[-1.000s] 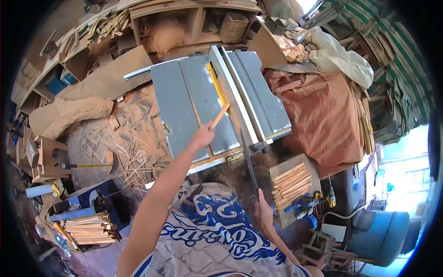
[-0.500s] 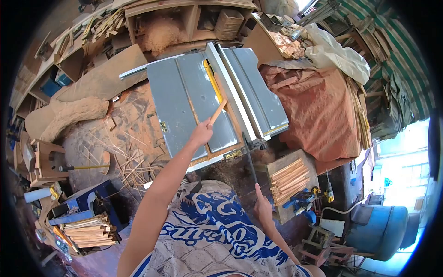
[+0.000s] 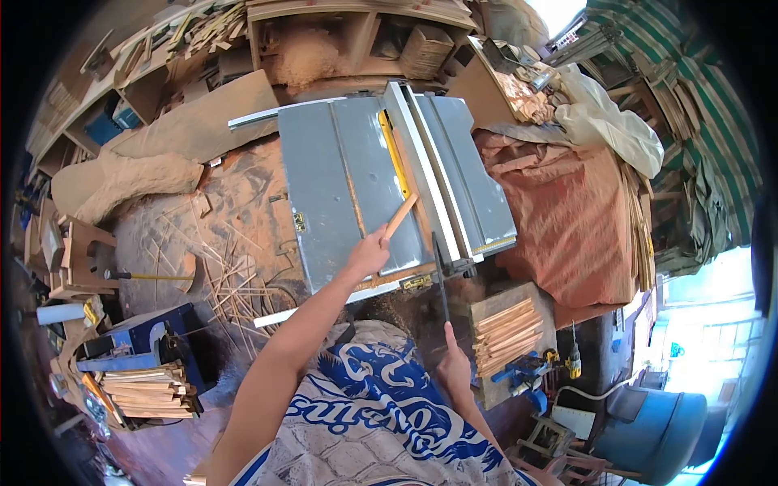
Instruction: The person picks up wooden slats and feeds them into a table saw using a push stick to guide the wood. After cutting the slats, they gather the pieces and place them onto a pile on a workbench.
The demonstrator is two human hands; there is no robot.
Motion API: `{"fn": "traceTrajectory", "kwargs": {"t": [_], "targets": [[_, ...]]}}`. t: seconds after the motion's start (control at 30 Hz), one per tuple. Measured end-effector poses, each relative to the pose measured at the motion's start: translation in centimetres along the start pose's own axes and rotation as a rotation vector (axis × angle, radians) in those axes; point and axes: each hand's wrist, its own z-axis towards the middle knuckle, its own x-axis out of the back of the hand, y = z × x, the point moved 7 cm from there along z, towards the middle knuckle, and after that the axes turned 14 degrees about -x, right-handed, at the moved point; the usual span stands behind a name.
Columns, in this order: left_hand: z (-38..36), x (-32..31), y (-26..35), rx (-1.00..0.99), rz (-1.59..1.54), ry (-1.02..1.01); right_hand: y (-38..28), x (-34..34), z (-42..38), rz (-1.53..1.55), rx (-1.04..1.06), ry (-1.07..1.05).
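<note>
My left hand [image 3: 370, 253] is closed around a short wooden stick [image 3: 401, 217], whose far end rests by the yellow insert [image 3: 395, 155] of a grey table saw [image 3: 316, 174]. Along the saw's long pale fence [image 3: 435, 174] lies a narrow brown wood strip [image 3: 421, 217], near the stick's tip. My right hand [image 3: 455, 371] is low at the saw's front, index finger pointing forward along a thin dark strip [image 3: 442, 283]. That strip reaches over the saw's front edge beside the fence. The saw blade cannot be made out.
Right of my right hand, cut wood strips [image 3: 508, 336] are stacked on a stand, with clamps and a yellow drill [image 3: 574, 362] nearby. A brown sheet [image 3: 559, 219] covers a pile beside the saw. Thin offcuts [image 3: 235, 283] litter the sawdust-covered floor. Another wood stack [image 3: 150, 393] sits lower left.
The view has shifted, so the saw appears farther right and lower. The dark strip at my right hand has slid slightly forward along the fence. My left hand keeps hold of the stick.
</note>
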Motion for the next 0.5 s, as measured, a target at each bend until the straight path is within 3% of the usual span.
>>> {"fn": "traceTrajectory", "kwargs": {"t": [0.5], "targets": [[0.2,0.3,0.1,-0.033,0.008,0.014,-1.1,1.2,0.7,0.023,-0.016,-0.035]]}}
